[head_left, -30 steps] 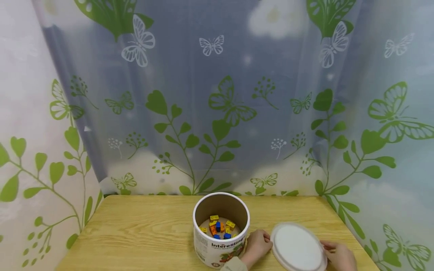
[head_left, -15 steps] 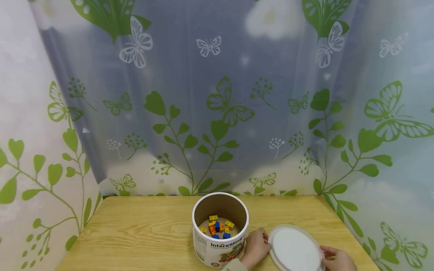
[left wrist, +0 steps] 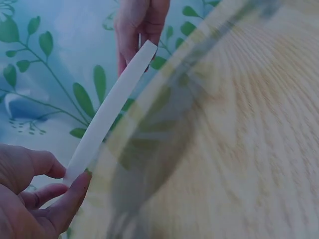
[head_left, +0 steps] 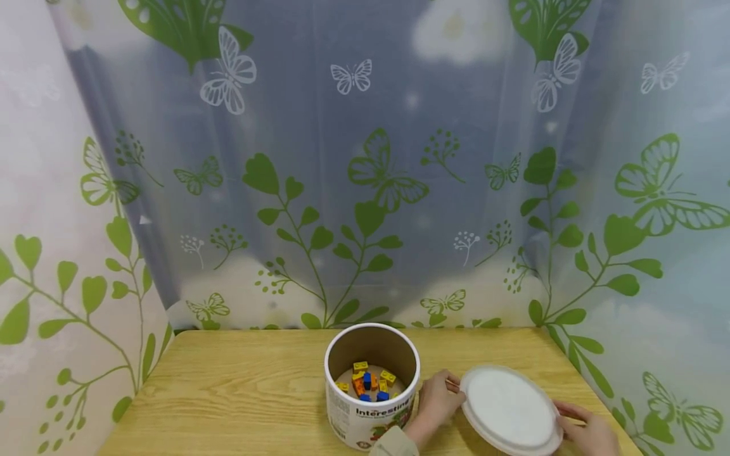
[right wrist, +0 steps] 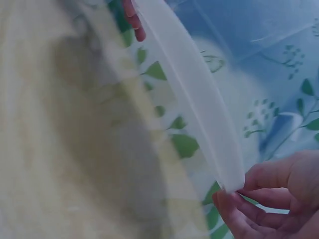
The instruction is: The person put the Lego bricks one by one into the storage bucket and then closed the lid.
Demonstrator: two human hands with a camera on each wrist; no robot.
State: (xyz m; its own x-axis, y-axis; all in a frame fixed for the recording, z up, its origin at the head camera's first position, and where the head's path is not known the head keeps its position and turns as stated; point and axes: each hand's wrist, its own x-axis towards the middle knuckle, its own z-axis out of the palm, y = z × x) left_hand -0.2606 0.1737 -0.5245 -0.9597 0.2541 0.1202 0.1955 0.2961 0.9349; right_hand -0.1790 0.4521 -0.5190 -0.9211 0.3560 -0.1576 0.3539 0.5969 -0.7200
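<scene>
A round white lid (head_left: 510, 408) is held off the table between both hands, seen edge-on in the two wrist views. My left hand (head_left: 438, 400) pinches its left edge; in the left wrist view thumb and fingers grip the rim (left wrist: 107, 114). On the opposite edge, my right hand (head_left: 587, 430) pinches the rim between thumb and fingers. To the left of the left hand stands an uncovered white tub (head_left: 371, 421) with printed lettering and fruit. Several yellow, orange and blue toy bricks (head_left: 367, 382) lie on its floor.
The wooden table (head_left: 245, 386) carries the tub near its front middle. Behind and at both sides hang curtains (head_left: 308, 190) printed with leaves and butterflies. The lid's shadow (right wrist: 109, 134) falls on the wood.
Both hands have raised the lid from the table and shifted it slightly right and away. The tub and the bricks stay where they were.
</scene>
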